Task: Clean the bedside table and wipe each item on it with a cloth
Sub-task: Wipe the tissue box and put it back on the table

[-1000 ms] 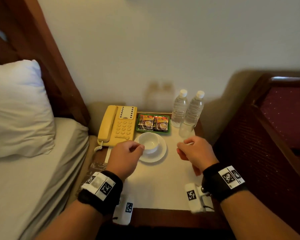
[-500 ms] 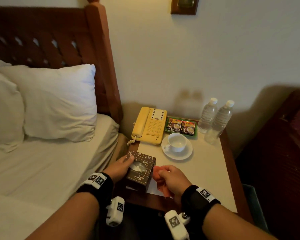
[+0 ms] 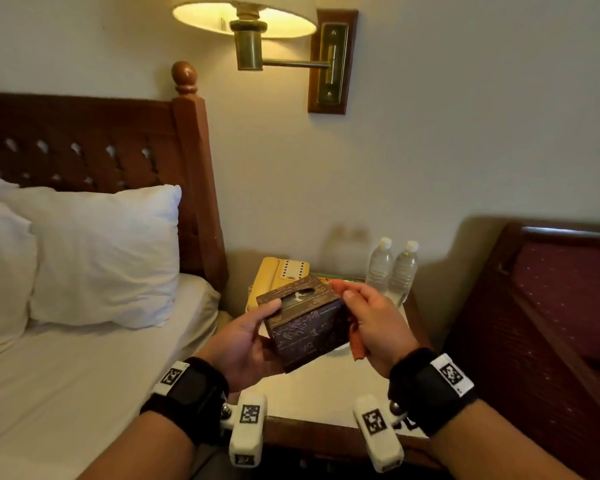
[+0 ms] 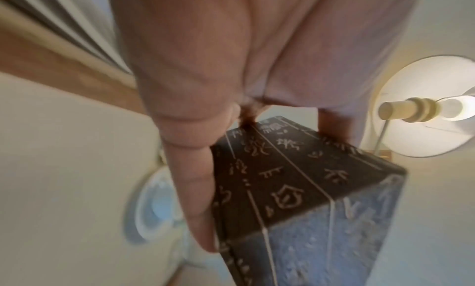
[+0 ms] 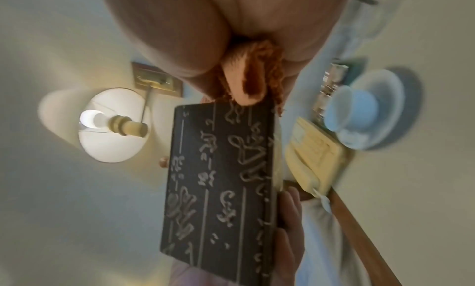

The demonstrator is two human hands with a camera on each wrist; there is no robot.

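**Two hands, one tissue box lifted for wiping**

One item is in hand; the rest wait. My left hand (image 3: 246, 344) curls its grip under the dark patterned tissue box (image 3: 305, 323), raised and tilted above the desk (image 3: 312, 389). My right hand (image 3: 371, 323) pinches the orange cloth (image 3: 356, 348) against the box's side. A tissue shows in the top slot. Apparently still unwiped: the yellow telephone (image 3: 274, 275), two water bottles (image 3: 392, 268), a cup on its saucer (image 5: 365, 107), a green tray holding sachets, and the desk itself.

Black wristbands (image 3: 430, 389) with white square-coded tags, small white coded camera blocks (image 3: 248, 429) beneath bare forearms.
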